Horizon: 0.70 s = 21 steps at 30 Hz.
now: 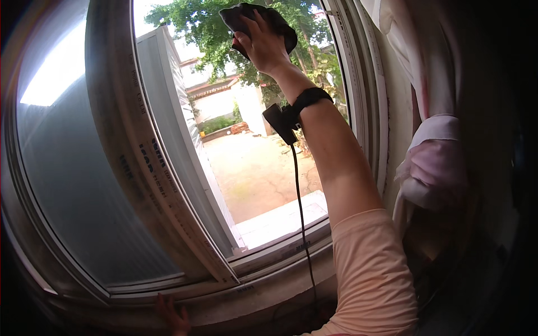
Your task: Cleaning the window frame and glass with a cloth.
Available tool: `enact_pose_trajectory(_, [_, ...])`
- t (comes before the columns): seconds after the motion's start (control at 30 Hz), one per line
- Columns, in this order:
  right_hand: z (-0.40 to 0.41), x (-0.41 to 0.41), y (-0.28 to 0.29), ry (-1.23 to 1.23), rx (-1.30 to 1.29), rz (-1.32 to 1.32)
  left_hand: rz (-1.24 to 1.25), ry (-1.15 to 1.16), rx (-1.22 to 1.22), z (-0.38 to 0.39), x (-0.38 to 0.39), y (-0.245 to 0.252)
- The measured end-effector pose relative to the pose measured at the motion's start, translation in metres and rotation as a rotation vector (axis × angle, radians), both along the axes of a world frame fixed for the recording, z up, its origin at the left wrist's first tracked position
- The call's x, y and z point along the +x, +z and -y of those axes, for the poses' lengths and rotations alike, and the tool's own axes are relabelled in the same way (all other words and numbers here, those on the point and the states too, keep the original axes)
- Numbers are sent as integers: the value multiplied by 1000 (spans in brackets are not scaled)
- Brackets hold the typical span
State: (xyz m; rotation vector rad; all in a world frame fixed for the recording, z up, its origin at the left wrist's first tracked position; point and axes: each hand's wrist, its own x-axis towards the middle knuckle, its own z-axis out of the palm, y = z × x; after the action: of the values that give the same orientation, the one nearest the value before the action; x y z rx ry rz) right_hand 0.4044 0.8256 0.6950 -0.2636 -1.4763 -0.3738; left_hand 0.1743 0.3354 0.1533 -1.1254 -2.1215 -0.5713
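Observation:
My right hand (264, 48) is raised to the upper part of the window pane (252, 168), its fingers spread over a dark cloth (275, 21) pressed flat there. A bit of red shows at the cloth's lower left edge. On my right wrist is a black strap (313, 100) with a small black device (280, 122), from which a cable hangs. Low in the view, my left hand (173, 317) rests with its fingers apart at the window's lower frame, near the sill (252, 296). It is dim there, and nothing shows in that hand.
A second sash with a greyish pane (84, 168) fills the left side. A knotted pale curtain (435, 164) hangs on the right. The black cable (299, 189) runs down in front of the window. Through the glass appear a paved yard and trees.

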Motion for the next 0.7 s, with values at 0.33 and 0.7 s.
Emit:
enact_pose_trajectory(0.33, [-80,49,-21,-20,145,-98,-56,-23,5,1,-8,-6])
enact_pose_trajectory(0.7, [-118,92,-60,-24,-12,-185,9,-50,4,0,-6,-3])
